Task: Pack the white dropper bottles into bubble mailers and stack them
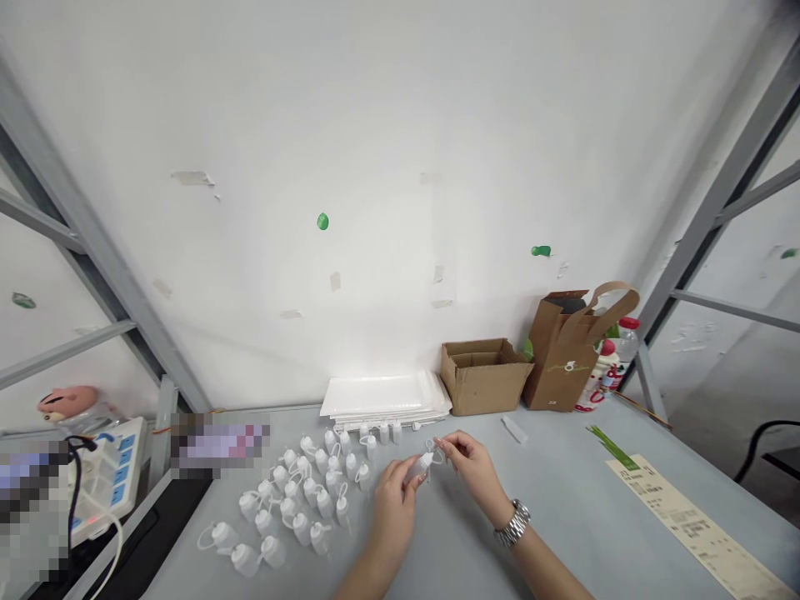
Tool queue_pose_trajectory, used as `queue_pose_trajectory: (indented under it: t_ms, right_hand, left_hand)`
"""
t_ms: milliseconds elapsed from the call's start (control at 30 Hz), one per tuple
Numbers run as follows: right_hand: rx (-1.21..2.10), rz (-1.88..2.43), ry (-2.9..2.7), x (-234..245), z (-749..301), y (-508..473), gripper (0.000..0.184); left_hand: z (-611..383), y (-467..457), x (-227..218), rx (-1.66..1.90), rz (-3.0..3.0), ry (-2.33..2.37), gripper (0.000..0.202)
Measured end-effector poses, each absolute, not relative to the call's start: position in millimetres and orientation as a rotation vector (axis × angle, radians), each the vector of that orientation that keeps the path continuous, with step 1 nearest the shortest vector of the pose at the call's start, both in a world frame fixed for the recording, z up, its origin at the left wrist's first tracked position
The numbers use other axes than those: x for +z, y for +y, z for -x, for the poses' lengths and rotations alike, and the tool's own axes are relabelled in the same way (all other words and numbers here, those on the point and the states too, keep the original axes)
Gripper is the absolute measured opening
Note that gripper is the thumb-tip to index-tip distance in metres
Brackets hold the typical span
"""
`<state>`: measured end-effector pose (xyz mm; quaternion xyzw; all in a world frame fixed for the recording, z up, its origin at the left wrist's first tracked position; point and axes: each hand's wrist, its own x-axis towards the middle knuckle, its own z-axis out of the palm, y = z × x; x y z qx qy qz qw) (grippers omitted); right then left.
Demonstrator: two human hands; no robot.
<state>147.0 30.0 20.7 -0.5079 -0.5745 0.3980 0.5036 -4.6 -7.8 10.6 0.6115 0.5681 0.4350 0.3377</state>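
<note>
Both bare forearms came up from the bottom edge of the frame, and a silver link wristwatch [512, 523] sat on the right wrist. Just above, at lower centre, the left hand [392, 504] had its grip closed around a small white plastic bottle [420, 467] — fingers wrapped on the body, its long axis tilted from lower left toward upper right, so that the narrow top pointed at the other hand. The right hand [473, 468] was the nearer one to that top: its thumb and forefinger were pressed together on a thin plastic loop [432, 452] rising from the bottle, just beside the left fingers. Both hands were held over the grey table [531, 517], and the bottle did not appear to touch it. Left of the hands, a loose cluster of matching white bottles [306, 492] with looped tethers lay about, and a short upright row of bottles [381, 432] stood behind them. Along the far edge sat a stack of white trays [384, 398], an open cardboard box [484, 377] and a kraft paper bag [559, 354] — a long printed paper strip [687, 517] lay at the right.
</note>
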Motion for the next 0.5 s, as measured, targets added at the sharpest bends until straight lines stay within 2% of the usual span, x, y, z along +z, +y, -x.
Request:
queue_pose_trajectory:
  t_ms: [500]
  right_hand:
    - [0.839, 1.237, -1.388, 22.3, -138.3, 21.2, 0.045]
  left_hand:
    - [3.0, -8.5, 1.1, 1.107, -1.606, 1.386, 0.033]
